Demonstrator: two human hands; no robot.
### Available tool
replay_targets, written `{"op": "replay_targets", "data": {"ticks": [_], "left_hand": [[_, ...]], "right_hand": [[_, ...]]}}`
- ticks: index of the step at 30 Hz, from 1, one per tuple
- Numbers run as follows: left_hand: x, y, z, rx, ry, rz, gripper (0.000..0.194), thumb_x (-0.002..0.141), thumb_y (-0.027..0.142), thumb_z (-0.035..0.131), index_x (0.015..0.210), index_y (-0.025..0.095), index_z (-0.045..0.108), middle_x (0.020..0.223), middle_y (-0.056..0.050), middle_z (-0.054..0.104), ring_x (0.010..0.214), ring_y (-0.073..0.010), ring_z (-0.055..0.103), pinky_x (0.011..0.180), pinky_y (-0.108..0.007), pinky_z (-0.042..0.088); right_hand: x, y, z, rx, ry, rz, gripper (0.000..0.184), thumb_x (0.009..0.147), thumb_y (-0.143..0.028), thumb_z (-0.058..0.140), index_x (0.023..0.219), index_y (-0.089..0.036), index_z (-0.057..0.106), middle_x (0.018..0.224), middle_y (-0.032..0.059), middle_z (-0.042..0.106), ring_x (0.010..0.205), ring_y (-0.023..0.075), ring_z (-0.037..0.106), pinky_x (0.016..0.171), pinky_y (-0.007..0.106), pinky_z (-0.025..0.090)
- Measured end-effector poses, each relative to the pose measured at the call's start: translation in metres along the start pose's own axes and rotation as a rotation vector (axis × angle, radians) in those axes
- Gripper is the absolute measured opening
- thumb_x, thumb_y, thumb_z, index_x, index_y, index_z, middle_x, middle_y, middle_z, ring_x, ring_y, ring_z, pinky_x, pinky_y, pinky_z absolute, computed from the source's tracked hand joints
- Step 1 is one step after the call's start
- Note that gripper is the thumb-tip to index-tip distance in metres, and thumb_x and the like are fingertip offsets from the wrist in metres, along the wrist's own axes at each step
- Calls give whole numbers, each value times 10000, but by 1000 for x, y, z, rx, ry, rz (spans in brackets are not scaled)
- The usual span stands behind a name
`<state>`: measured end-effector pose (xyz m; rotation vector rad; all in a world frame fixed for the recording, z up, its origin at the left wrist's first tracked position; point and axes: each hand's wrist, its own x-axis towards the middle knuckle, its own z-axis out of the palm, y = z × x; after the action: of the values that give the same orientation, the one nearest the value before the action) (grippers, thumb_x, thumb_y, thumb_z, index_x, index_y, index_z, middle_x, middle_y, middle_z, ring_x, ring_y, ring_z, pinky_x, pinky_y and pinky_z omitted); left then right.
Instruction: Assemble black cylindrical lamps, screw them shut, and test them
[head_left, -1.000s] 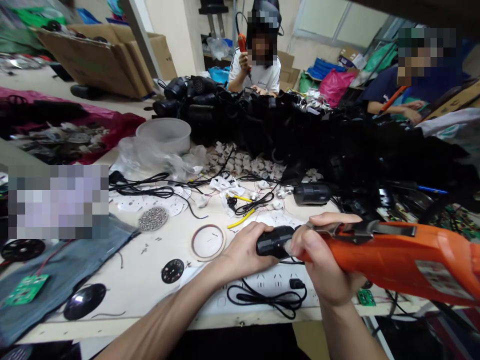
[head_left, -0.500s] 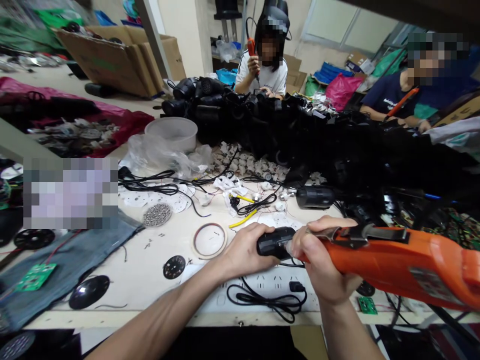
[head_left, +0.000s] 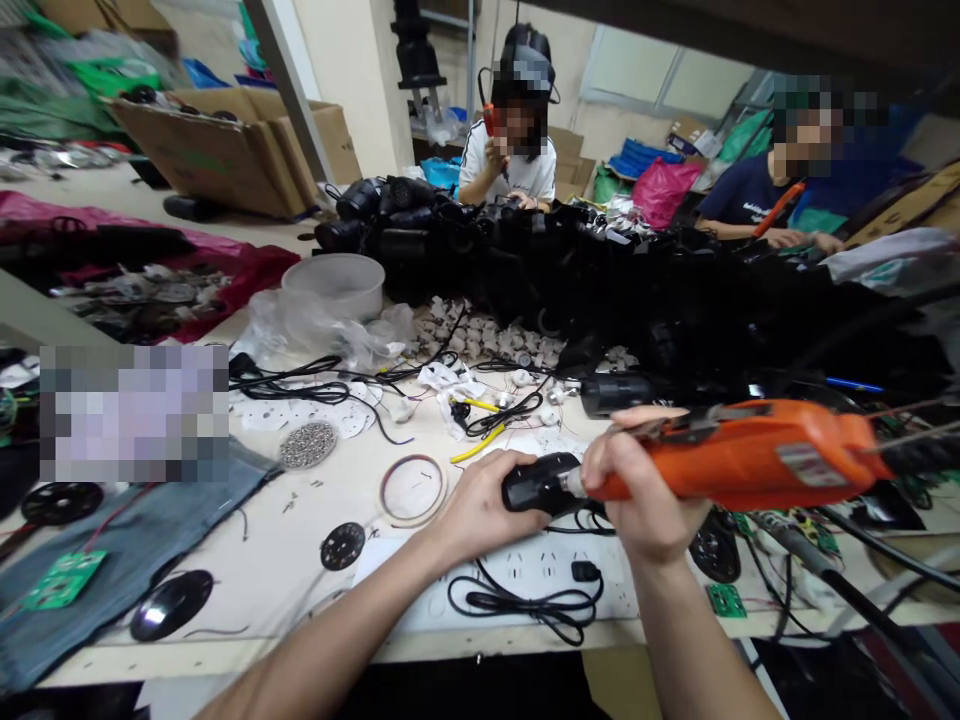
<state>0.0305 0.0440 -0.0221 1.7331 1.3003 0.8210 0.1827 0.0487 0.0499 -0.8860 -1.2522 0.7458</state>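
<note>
My right grip [head_left: 649, 495] was wrapped around the orange driver [head_left: 757, 455], its tip at the black case [head_left: 538, 482], which my left grip [head_left: 484, 500] clasped just beyond the white power strip [head_left: 529, 570] on the desk [head_left: 277, 560]. Had that left hold loosened, the rounded case might have rolled, letting the tip slip.

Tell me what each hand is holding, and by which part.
The left hand holds the rounded black plastic housing by its left end. The right hand grips the long orange plastic power tool around its front end.
</note>
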Motion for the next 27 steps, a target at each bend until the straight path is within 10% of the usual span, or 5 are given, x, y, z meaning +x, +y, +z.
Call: {"op": "replay_targets", "data": {"ticks": [8, 15, 18, 21, 27], "left_hand": [[-2, 9, -24, -714, 134, -367, 664, 559, 324, 780, 1182, 187, 595, 1116, -64, 670, 1023, -255, 623, 863, -343, 483], [-28, 22, -28, -1125, 187, -689, 247, 538, 170, 763, 752, 160, 640, 795, -32, 713, 723, -171, 654, 646, -263, 552], [-41, 22, -23, -1176, 192, -765, 201, 588, 144, 739, 771, 149, 657, 812, -58, 725, 768, -209, 684, 743, -349, 589], [-55, 21, -18, -1204, 89, -764, 236, 618, 188, 754, 838, 153, 677, 910, -84, 739, 911, -280, 696, 856, -431, 572], [-92, 25, -11, -1093, 15, -724, 610, 586, 283, 775, 1181, 244, 647, 1075, -65, 736, 1096, -344, 641, 932, -439, 534]], "right_hand": [[59, 55, -50, -444, 438, -20, 450, 724, -499, 722, 987, -163, 582, 706, 31, 627, 562, 206, 617, 577, 379, 524], [-12, 46, -99, -879, 244, -4, 485, 819, -389, 631, 1225, -145, 527, 1046, 147, 574, 924, 273, 603, 780, 440, 539], [-73, 31, -100, -793, -103, 54, 216, 905, -232, 499, 1084, -224, 619, 935, 76, 617, 797, 210, 624, 716, 362, 548], [-113, 27, -94, -703, -388, 91, 301, 875, -147, 519, 1146, -244, 607, 1052, 77, 638, 933, 217, 630, 808, 353, 552], [-117, 34, -83, -857, -479, 18, 228, 904, -85, 457, 1043, -196, 599, 906, 74, 667, 855, 231, 619, 765, 377, 532]]}}
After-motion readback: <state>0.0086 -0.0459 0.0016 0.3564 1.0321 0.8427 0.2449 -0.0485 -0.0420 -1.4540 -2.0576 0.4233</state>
